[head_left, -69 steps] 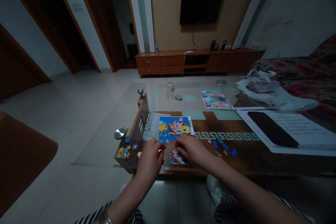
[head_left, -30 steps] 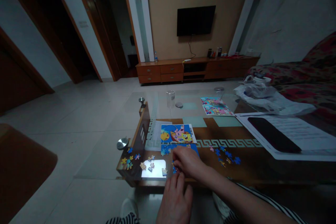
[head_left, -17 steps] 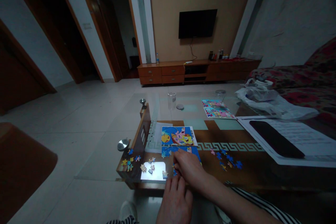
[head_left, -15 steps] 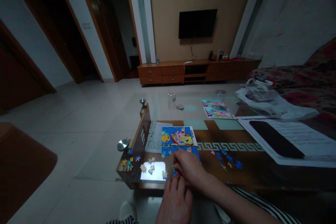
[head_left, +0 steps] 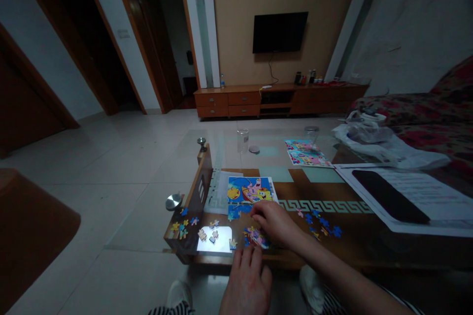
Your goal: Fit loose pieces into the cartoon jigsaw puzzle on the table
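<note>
right hand (head_left: 274,220) shifted beyond far edge of joined puzzle (head_left: 254,237); grip narrow, contents cannot tell. left hand (head_left: 248,280) open-fingered at near edge. puzzle on surface (head_left: 369,226); likely light, stiff, joints fragile: hold edges.

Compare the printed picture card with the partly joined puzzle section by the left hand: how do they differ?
The picture card is a straight-edged sheet; the puzzle section is ragged and made of pieces. The card looks larger than the section. The card lies farther from the left hand; the section lies beside it. Both show blue and pink.
</note>
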`<move>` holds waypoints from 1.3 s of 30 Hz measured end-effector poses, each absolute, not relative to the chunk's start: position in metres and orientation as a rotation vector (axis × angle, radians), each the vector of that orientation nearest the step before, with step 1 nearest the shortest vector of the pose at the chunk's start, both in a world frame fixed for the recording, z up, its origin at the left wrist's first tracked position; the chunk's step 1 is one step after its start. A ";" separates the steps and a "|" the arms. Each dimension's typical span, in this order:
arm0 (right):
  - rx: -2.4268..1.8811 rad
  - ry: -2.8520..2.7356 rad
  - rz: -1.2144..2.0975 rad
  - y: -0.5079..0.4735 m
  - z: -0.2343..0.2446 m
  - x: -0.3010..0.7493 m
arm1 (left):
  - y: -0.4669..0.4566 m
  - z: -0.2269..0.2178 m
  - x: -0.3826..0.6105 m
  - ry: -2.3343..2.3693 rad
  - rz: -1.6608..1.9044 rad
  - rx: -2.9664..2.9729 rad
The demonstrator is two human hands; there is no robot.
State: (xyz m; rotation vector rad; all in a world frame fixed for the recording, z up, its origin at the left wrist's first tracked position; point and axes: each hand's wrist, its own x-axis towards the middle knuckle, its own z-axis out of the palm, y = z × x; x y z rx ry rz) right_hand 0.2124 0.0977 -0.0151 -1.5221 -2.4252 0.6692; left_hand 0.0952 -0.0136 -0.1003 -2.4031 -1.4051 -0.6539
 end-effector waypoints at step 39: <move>-1.510 -2.541 0.708 0.089 -0.038 0.200 | -0.016 -0.094 0.093 -1.477 -0.508 -2.511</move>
